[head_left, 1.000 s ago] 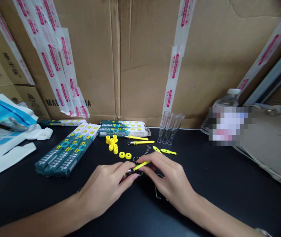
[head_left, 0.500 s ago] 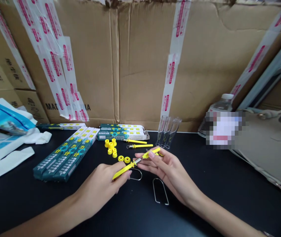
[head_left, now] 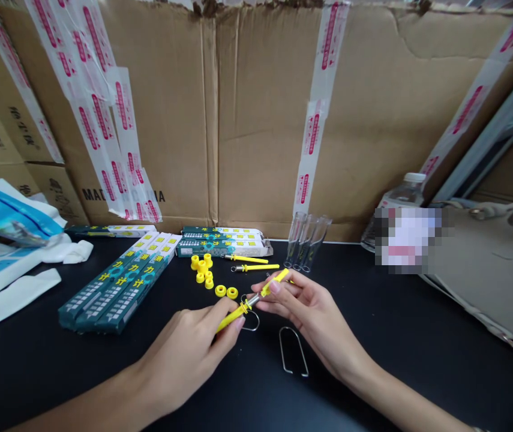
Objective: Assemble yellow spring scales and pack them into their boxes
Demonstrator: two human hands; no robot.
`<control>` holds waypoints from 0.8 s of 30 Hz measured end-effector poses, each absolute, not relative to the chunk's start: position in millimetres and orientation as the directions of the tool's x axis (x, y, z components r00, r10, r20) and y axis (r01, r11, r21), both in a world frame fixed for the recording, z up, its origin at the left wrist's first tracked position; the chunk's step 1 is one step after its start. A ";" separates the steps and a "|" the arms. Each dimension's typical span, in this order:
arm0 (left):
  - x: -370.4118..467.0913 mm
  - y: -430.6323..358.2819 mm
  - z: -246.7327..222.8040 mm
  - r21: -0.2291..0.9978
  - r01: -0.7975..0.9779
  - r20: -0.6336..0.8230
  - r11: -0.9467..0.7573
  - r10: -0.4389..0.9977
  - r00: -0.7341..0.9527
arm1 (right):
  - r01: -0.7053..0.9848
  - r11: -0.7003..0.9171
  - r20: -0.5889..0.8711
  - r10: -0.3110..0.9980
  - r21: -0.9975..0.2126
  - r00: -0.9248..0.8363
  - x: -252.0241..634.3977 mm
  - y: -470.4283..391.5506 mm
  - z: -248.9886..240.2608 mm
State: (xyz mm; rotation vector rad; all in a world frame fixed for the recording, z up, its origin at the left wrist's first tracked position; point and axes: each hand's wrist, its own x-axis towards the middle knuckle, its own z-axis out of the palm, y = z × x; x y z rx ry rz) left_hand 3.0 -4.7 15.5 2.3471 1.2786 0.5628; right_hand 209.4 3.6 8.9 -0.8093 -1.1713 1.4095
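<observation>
My left hand [head_left: 202, 345] pinches a yellow spring-scale rod [head_left: 231, 316] between thumb and fingers. A silvery spring [head_left: 252, 300] sticks out of the rod's collar toward my right hand [head_left: 305, 306]. That hand's thumb and fingers are closed on a small yellow plastic piece [head_left: 279, 279] at the spring's far end; whether the two are joined I cannot tell. Partly behind my left fingers lies a bent wire loop [head_left: 252, 326], and another wire loop [head_left: 305, 360] rests below my right hand. Several yellow caps [head_left: 204, 264] and two yellow rings [head_left: 226, 291] lie beyond.
Two more yellow rods [head_left: 260, 267] lie behind my hands. Clear tubes [head_left: 303, 246] stand near the cardboard wall [head_left: 260, 132]. Green-and-white boxes [head_left: 116, 288] lie left, others [head_left: 220, 243] at the back. To the right are a bottle [head_left: 407, 191] and a grey bag [head_left: 485, 276].
My left hand has shifted slightly right with the rod, closer to my right hand. The yellow piece in my right fingers has tilted more steeply.
</observation>
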 end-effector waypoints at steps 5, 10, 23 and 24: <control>0.4 -4.9 10.5 0.415 0.722 0.298 -0.553 0.833 0.467 | -0.296 0.045 0.125 0.958 -0.954 -0.257 205.6 0.5 8.1; 2.8 -3.6 9.6 0.471 0.668 0.380 -0.576 0.816 0.436 | -0.274 0.000 0.085 0.951 -0.962 -0.299 201.4 -4.7 8.5; 6.2 -13.2 11.0 0.432 0.616 0.387 -0.659 0.752 0.533 | 0.233 0.399 0.350 0.909 -0.887 -0.224 208.0 -3.1 7.8; 6.2 -13.4 11.0 0.428 0.640 0.362 -0.638 0.770 0.526 | 0.285 0.437 0.382 0.896 -0.854 -0.227 207.5 -4.3 6.3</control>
